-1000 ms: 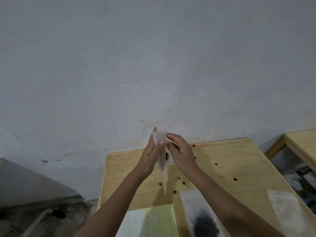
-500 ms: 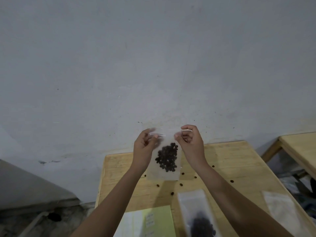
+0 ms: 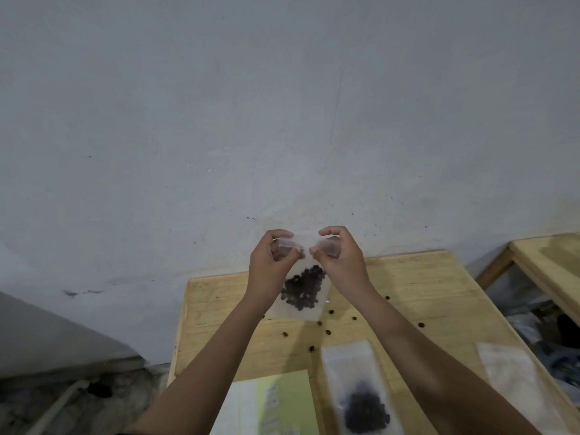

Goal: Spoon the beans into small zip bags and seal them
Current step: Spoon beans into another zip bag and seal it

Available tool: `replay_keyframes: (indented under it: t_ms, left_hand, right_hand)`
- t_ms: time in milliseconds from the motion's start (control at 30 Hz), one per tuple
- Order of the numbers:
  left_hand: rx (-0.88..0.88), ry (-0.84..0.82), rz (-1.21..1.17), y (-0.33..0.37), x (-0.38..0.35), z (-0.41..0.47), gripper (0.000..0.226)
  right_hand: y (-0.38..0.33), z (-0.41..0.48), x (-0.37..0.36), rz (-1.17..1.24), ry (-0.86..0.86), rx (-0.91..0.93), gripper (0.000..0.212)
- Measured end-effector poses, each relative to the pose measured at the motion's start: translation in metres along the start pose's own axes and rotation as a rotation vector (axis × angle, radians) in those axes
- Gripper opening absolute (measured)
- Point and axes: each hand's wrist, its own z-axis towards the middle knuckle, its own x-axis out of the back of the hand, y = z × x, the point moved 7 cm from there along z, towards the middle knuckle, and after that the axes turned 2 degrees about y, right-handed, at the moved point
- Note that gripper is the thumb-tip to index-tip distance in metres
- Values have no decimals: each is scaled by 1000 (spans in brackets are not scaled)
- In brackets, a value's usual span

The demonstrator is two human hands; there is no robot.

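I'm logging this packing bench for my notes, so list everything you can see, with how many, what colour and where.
held zip bag: one, clear, dark beans inside, raised over the table's far end
lying zip bag: one, clear, dark beans inside, table's near edge
empty bag: one or a stack, cannot tell, clear, table's right edge
loose beans: several, dark brown, scattered mid-table
sheet: one, pale green, left of the lying zip bag
table: one, light wood, against the wall
second table: one, light wood, far right
wall: grey, behind
left hand: pinches the held bag's top
right hand: pinches the same top edge
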Motion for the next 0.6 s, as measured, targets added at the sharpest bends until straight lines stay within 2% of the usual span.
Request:
replay_keyframes:
  t_ms: [167,333,467,600]
  left_hand:
    - [13,12,-7,-6,-5,0,21]
    - [10,-37,-35,-15,-12,-1,17]
    - [32,-72,-102,-21,-21,-1,15]
    - [63,-71,-126,-26,-25,-1,15]
  right_hand:
    - [1,4,4,-27,31,20,17]
    - [8,7,13,-6,6,11,16]
    - [27,10,19,48,-56,-82,16]
    - [38,8,34,86,24,-89,14]
